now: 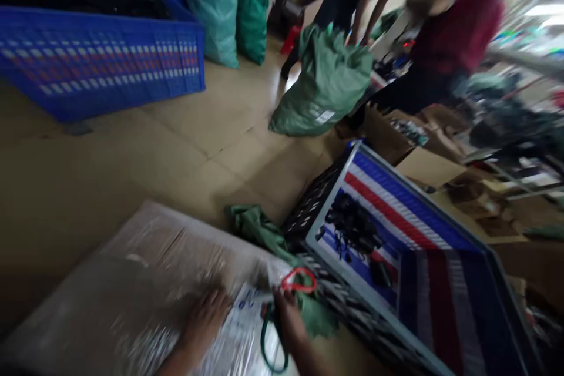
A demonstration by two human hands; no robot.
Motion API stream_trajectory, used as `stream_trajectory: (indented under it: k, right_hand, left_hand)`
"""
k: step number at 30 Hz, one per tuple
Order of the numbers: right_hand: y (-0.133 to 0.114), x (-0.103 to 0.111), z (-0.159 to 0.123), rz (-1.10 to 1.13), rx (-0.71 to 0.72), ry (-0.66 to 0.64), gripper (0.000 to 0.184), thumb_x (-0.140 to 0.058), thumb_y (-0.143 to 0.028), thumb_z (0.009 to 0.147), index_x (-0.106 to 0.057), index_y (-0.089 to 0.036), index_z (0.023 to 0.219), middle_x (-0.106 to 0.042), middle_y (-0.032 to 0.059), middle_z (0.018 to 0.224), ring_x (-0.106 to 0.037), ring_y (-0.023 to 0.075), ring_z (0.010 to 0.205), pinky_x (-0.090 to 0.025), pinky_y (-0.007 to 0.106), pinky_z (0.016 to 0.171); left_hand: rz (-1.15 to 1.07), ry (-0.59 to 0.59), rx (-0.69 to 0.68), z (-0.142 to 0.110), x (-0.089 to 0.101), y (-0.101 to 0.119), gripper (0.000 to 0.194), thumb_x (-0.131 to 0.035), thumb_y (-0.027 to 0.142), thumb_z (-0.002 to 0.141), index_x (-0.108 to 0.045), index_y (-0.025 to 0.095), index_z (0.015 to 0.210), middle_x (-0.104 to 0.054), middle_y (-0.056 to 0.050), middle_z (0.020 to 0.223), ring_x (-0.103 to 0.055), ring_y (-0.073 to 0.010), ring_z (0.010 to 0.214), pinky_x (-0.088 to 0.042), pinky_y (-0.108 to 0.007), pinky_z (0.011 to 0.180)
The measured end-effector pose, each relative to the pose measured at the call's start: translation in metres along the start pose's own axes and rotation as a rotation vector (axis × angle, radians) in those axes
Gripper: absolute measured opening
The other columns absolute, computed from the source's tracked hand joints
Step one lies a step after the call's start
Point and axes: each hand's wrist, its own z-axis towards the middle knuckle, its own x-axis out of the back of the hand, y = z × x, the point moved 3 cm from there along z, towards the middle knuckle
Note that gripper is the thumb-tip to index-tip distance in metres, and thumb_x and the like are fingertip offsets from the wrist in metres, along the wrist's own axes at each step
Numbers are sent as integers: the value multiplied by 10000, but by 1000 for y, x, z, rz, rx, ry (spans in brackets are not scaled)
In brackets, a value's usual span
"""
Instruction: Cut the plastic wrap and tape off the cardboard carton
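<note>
left hand [208, 314] palm down, right hand [288, 318] curled

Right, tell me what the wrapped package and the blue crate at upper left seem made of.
Wrapped package: seemingly glossy clear plastic film, shown by wrinkled highlights; the brown beneath is probably cardboard. Blue crate: likely rigid plastic, smooth-looking, given its straight rim and rows of slots, though blur leaves doubt.

The grey-rimmed crate [333, 192] has a lining [434, 294] striped blue, white and red; the other crate [132, 29] is blue, banded white and red. One sack [215, 6] is teal, the muted-green sack [321, 82] plain. The floor [220, 117] is tan, the parcel [171, 247] brownish, its white label [240, 314] marked in blue; the red loop [313, 279] is bright, the green loop [263, 343] dark.
</note>
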Motion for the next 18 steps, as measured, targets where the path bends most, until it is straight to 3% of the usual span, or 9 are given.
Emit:
stream_trajectory:
  k: [2,4,6,8,11,14,18]
  right_hand:
    - [6,-14,23,195,-67,84,531,-502,-745,679,-476,-224,781,-582,37,567,-644,274,673,-520,364,540]
    - [14,-22,47,310,-113,125,509,-591,-687,639,-424,-232,797,-560,-6,552,-640,241,679,-510,309,545]
    - [22,-25,64,392,-143,156,548,-660,-650,571,-400,-237,818,-562,-32,562,-627,209,651,-487,270,511]
    - [27,-25,74,446,-162,169,565,-699,-619,538,-407,-234,831,-571,-40,577,-611,184,610,-457,246,473]
    - [31,-23,78,495,-182,177,537,-727,-578,549,-426,-223,816,-568,-45,561,-578,151,532,-404,220,426]
    - [32,-21,78,532,-196,194,530,-750,-546,543,-417,-220,795,-559,-53,535,-557,136,486,-373,210,405]
    - [34,-22,80,548,-207,201,538,-755,-543,531,-414,-219,793,-548,-59,517,-573,149,494,-383,215,411]
  left_hand:
    - [-63,-180,61,1,26,7,447,-327,61,878,-598,167,1218,-556,-123,1303,-505,-249,1227,-437,-395,1026]
    - [-167,-319,57,10,43,12,327,-395,120,887,-626,165,1115,-676,-105,1105,-619,-221,1051,-486,-335,904]
    - [-210,-388,57,20,49,13,241,-484,282,884,-638,162,1026,-703,-93,989,-650,-234,949,-498,-332,819]
    - [-217,-434,56,26,48,13,285,-573,402,820,-671,151,915,-708,-120,928,-656,-288,904,-497,-376,773]
    - [-222,-440,16,26,46,18,227,-558,341,820,-690,159,790,-707,-121,894,-646,-299,914,-471,-399,798]
    - [-263,-405,31,19,50,25,235,-461,275,876,-676,195,825,-709,-68,904,-643,-238,923,-454,-352,805]
    - [-236,-483,170,-3,65,33,279,-412,265,900,-678,187,873,-709,-94,915,-647,-261,911,-452,-381,792]
